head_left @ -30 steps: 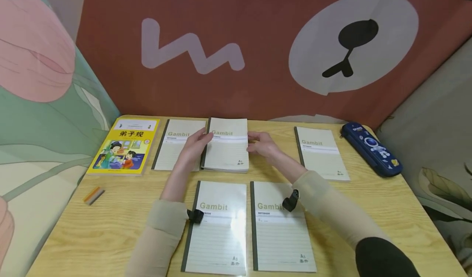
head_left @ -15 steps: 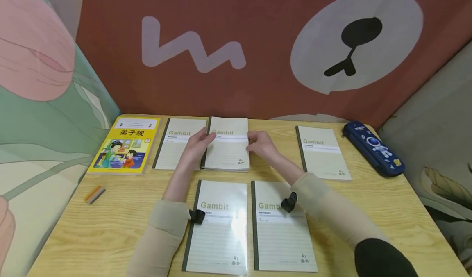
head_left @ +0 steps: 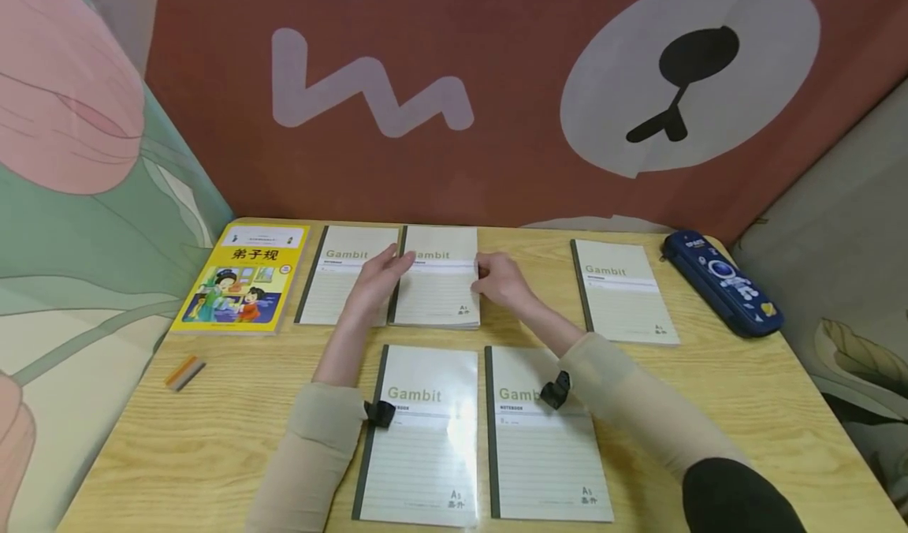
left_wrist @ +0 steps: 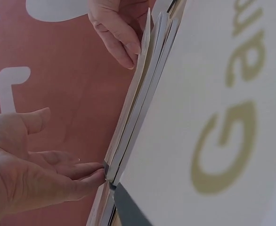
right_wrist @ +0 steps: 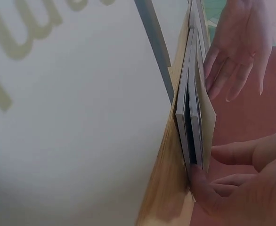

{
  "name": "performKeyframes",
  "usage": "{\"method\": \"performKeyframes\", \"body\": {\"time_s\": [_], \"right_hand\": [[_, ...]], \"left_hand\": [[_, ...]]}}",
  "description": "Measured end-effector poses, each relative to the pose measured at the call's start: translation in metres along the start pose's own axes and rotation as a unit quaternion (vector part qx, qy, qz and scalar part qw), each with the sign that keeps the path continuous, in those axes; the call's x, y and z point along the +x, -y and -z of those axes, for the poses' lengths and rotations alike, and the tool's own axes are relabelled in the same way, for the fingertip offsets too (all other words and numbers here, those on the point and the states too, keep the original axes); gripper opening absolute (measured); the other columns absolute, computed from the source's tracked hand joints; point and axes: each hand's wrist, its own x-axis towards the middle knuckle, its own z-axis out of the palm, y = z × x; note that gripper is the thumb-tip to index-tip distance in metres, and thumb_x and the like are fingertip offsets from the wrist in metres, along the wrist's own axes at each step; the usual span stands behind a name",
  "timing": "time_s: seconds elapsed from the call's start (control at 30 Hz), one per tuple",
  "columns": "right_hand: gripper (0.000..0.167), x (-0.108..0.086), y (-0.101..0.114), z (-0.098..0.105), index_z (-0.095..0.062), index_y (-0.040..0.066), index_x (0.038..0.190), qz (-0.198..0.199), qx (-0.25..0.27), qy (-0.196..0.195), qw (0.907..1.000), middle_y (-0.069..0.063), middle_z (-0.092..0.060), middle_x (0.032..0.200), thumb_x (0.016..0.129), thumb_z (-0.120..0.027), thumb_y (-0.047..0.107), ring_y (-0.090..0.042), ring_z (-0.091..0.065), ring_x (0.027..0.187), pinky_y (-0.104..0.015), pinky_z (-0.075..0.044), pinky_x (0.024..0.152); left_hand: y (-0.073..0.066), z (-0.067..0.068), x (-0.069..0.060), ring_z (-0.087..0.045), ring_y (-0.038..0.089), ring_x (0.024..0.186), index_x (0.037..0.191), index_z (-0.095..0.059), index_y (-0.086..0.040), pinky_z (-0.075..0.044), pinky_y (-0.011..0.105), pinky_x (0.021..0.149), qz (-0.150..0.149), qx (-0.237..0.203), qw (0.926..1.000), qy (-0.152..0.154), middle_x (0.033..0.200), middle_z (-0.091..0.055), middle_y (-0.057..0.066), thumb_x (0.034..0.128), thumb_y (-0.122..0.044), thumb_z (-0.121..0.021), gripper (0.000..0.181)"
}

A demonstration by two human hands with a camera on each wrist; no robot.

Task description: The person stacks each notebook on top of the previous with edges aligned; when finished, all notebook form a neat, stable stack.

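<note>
A spread left hand (head_left: pixel 374 285) is touching and the right hand (head_left: pixel 505 281) is pinching the formed far stack (head_left: pixel 440 290), near notebooks (head_left: pixel 423 458) lying apart.

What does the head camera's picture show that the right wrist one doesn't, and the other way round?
Only the head view shows the yellow book, the pencil case and the small striped piece.

Only the right wrist view shows the stack edge-on, with a dark gap between its layers.

Both show the left hand, the right hand, the stack, the table and the red wall.
</note>
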Motion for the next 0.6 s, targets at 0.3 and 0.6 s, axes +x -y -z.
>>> {"method": "performKeyframes", "body": {"time_s": [0.3, 0.6], "right_hand": [[0.021, -0.006, 0.009, 0.002, -0.047, 0.007, 0.082, -0.002, -0.039, 0.015, 0.9991, -0.009, -0.045, 0.080, 0.091, -0.065, 0.001, -0.016, -0.038, 0.067, -0.025, -0.033, 0.058], [0.054, -0.010, 0.016, 0.006, -0.046, -0.004, 0.151, -0.061, 0.041, 0.046, 0.9963, -0.021, -0.046, 0.158, 0.101, -0.059, 0.013, -0.034, -0.043, 0.149, -0.044, -0.043, 0.120]], "left_hand": [[-0.001, 0.000, 0.001, -0.019, 0.029, 0.161, 0.164, -0.025, -0.010, -0.015, 0.044, 0.133, -0.005, 0.012, 0.9999, 0.008, 0.171, -0.027, 0.011, 0.1076, -0.027, -0.048, 0.063], [-0.002, 0.000, 0.001, -0.016, 0.027, 0.162, 0.163, -0.028, -0.011, -0.013, 0.042, 0.134, 0.005, 0.013, 0.9999, 0.010, 0.171, -0.027, 0.010, 0.1078, -0.018, -0.042, 0.058]]}}
